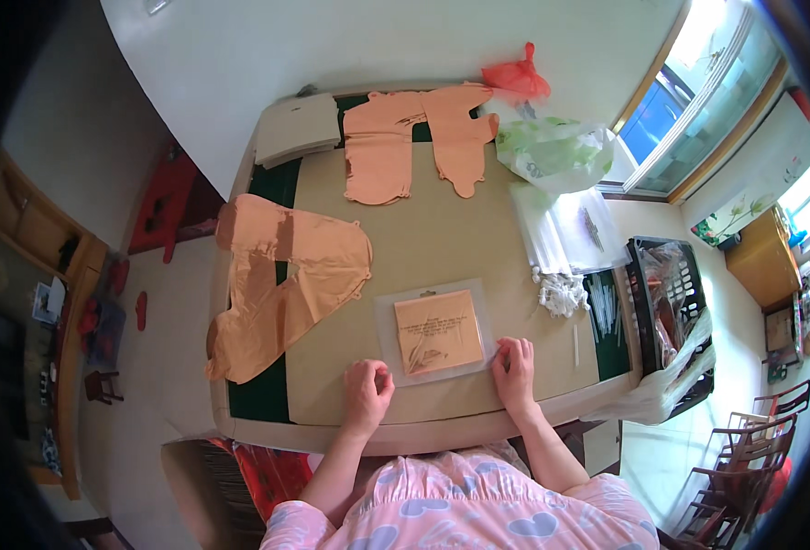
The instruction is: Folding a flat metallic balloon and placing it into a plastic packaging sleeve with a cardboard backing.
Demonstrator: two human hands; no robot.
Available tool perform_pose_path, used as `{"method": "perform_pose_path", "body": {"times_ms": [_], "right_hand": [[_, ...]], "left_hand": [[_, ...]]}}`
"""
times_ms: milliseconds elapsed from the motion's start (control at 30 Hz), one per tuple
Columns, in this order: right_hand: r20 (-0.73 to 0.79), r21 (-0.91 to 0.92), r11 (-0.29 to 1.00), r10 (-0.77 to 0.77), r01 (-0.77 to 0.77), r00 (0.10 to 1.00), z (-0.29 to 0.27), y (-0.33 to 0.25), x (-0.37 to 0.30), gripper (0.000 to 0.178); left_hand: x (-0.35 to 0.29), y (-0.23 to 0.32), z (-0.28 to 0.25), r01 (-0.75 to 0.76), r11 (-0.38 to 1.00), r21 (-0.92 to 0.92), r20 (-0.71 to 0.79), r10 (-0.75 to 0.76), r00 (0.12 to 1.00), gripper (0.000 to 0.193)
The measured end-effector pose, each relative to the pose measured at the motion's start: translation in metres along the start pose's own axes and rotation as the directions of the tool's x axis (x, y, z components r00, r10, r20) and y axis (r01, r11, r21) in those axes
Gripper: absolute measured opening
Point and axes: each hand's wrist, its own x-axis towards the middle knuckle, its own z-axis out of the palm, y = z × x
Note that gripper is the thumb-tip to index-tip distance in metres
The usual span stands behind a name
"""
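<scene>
A clear flat plastic bag (386, 332) lies on the table's brown mat, with a folded rose-gold foil sheet (437, 312) inside it bearing dark print. My right hand (515, 371) pinches at the bag's right edge near its lower corner. Just left of the bag's lower left corner rests my left hand (368, 394), its fingers curled in; what they hold, if anything, is hidden. Flat rose-gold foil balloons lie spread out: a large one (322, 266) at the left, and others (377, 151) toward the far side.
Beige sheets (297, 128) are stacked at the far left corner. On the right lie clear bags (565, 229), a white tangled bundle (563, 293) and thin clear sticks (604, 307). A black crate (666, 293) stands beside the table. A green-white plastic bag (552, 151) sits behind.
</scene>
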Motion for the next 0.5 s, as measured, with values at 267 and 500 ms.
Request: {"method": "perform_pose_path", "body": {"times_ms": [267,500], "right_hand": [[-0.026,0.068,0.997,0.042,-0.040,0.999,-0.010,0.006,-0.004,0.031],[-0.114,-0.152,0.988,-0.002,-0.015,0.994,-0.057,0.023,-0.019,0.036]], "left_hand": [[0.000,-0.005,0.002,-0.097,0.995,-0.036,-0.079,0.094,0.992,0.031],[0.000,0.009,-0.009,-0.138,0.990,0.023,-0.071,0.140,0.988,0.034]]}}
